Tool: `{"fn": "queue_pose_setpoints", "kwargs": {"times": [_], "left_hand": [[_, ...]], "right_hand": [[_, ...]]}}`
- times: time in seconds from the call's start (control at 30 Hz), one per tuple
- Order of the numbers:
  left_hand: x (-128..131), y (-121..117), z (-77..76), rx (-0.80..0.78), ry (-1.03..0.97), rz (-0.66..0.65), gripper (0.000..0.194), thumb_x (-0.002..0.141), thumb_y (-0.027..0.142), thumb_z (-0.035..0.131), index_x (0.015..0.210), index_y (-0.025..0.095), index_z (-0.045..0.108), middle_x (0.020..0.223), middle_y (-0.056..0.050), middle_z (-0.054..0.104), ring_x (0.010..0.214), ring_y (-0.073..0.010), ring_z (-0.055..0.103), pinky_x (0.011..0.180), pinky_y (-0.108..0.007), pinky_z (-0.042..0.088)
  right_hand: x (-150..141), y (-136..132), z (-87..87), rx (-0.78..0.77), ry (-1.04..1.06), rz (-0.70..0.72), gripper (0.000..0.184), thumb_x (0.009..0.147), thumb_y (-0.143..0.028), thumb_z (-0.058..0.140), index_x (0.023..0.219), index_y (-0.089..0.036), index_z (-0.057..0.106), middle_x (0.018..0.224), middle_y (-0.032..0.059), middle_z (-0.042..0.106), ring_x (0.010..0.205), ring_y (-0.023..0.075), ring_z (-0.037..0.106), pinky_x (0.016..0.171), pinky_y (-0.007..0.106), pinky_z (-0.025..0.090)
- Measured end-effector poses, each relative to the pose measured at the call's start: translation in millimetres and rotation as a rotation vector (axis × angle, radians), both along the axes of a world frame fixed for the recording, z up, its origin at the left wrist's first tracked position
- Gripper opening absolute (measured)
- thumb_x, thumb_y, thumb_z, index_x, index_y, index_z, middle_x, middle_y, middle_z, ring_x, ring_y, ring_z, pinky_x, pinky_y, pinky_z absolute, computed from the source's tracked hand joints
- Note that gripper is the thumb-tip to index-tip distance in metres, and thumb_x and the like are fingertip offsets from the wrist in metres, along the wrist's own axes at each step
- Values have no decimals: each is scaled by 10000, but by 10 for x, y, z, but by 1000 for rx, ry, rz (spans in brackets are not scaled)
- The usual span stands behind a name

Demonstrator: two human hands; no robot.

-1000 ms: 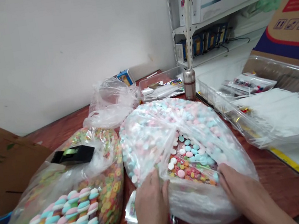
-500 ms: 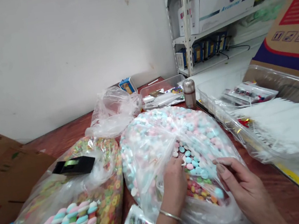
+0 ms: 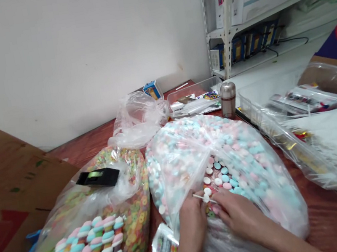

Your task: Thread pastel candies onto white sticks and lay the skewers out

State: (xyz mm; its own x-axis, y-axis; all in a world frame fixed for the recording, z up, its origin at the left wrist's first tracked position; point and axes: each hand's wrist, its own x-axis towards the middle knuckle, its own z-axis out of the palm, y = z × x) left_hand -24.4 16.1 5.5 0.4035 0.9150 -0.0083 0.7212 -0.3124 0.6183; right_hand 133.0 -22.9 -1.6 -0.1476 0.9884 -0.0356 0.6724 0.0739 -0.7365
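My left hand (image 3: 191, 212) and my right hand (image 3: 238, 213) meet over the open mouth of a clear plastic bag (image 3: 178, 171) full of pink, blue and white candies (image 3: 225, 178). A thin white stick (image 3: 199, 196) spans the gap between them, with my right fingers pinched on it. The fingers of my left hand are closed at the stick's other end; what they hold is hidden. A white candy shows by the stick. To the left, finished candy skewers (image 3: 92, 249) on white sticks lie on a bag of fruit-coloured ring candies (image 3: 137, 194).
A black tape dispenser (image 3: 98, 178) rests on the left bag. Silvery printed packets (image 3: 164, 246) lie between the bags. Behind stand a metal-capped bottle (image 3: 229, 100) and a clear tray (image 3: 196, 100). At right, a plastic bin (image 3: 271, 127) holds many white sticks. Cardboard boxes flank the table.
My right hand has moved left to meet my left hand, and a white stick now shows between them. The view has shifted, so the scene sits farther right.
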Motion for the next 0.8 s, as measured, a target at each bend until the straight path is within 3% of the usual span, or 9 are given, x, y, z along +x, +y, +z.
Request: {"fn": "queue_pose_setpoints", "kwargs": {"times": [0.13, 0.23, 0.3, 0.43, 0.63, 0.8], "left_hand": [[0, 7, -6, -50, -101, 54, 126, 834, 144, 521, 838, 195, 635, 838, -19, 625, 777, -171, 600, 716, -268, 431], [38, -30, -22, -82, -236, 147, 91, 790, 123, 548, 818, 182, 611, 789, -3, 631, 729, -157, 593, 693, -254, 437], [85, -56, -7, -156, -339, 185, 112, 765, 146, 588, 867, 174, 626, 786, -6, 651, 706, -157, 598, 663, -247, 450], [179, -96, 63, -364, -570, 144, 270, 765, 212, 623, 1026, 164, 675, 875, -42, 713, 746, -179, 640, 678, -262, 492], [247, -155, 153, -561, -749, 108, 266, 769, 191, 633, 1016, 168, 727, 963, -62, 742, 939, -221, 666, 842, -298, 501], [283, -189, 122, -654, -845, 223, 306, 709, 297, 751, 969, 137, 727, 867, -73, 750, 772, -203, 684, 746, -300, 529]], "right_hand": [[-28, -69, -113, -20, -15, -20, 177, 912, -233, 410, 874, -217, 582, 899, 50, 591, 769, 206, 581, 661, 302, 407], [16, -101, -80, -2, 78, -41, 155, 934, -301, 434, 872, -231, 559, 886, 19, 584, 820, 184, 574, 723, 288, 431], [35, -129, -36, 22, 205, -91, 175, 948, -354, 436, 886, -236, 549, 883, 7, 581, 819, 170, 569, 738, 277, 441], [46, -198, -38, 112, 368, -183, 162, 945, -375, 462, 950, -233, 541, 923, 13, 578, 835, 166, 572, 747, 276, 453], [109, -222, -178, 225, 278, -183, 96, 892, -220, 486, 977, -231, 529, 947, 24, 563, 903, 184, 565, 797, 298, 465], [113, -214, -80, 260, 162, -168, 170, 873, -196, 464, 1027, -232, 527, 975, 41, 573, 909, 192, 594, 771, 307, 504]]}}
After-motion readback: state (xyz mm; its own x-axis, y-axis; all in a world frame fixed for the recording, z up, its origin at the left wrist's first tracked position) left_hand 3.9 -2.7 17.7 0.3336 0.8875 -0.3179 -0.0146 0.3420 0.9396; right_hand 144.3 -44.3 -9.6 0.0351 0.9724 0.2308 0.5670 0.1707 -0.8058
